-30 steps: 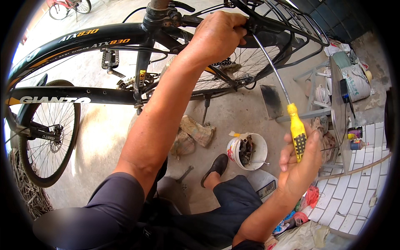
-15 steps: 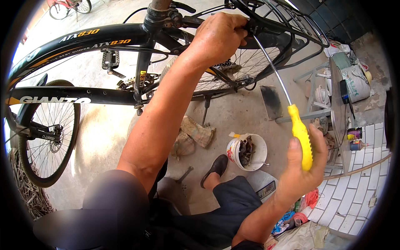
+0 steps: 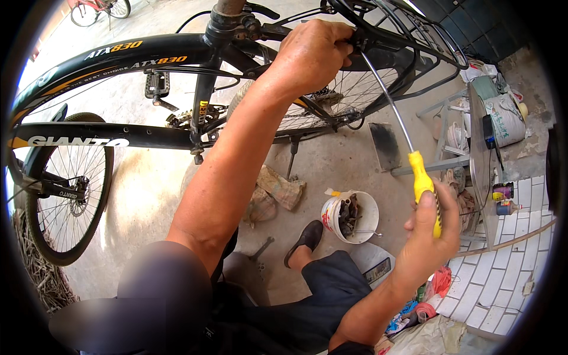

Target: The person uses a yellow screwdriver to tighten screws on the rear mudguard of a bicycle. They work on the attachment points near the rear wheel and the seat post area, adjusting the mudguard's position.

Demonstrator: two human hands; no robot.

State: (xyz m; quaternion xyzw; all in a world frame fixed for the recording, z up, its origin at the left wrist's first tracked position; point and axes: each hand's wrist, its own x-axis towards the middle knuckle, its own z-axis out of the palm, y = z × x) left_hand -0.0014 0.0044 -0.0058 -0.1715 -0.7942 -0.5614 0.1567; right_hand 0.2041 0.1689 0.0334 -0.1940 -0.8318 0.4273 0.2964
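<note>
A black metal bicycle [image 3: 205, 94] stretches across the top, with a red bicycle [image 3: 98, 6] behind it at upper left. A long yellow-handled steel screwdriver [image 3: 420, 171] slants from beside the left hand [image 3: 315, 54] down to the right hand [image 3: 431, 228]. A round white plastic bucket [image 3: 369, 213] stands left of the right hand, right of a dark rounded shoe [image 3: 310, 235].

Our left arm [image 3: 234, 151] stretched far, left hand [image 3: 313, 56] fingers bent; our right forearm [image 3: 368, 313] angled near right, right hand [image 3: 433, 234] curled, thumb extended.

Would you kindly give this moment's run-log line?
left hand: beside black rack; right hand: holding yellow screwdriver; shaft: toward rack; white bucket: on floor
</note>
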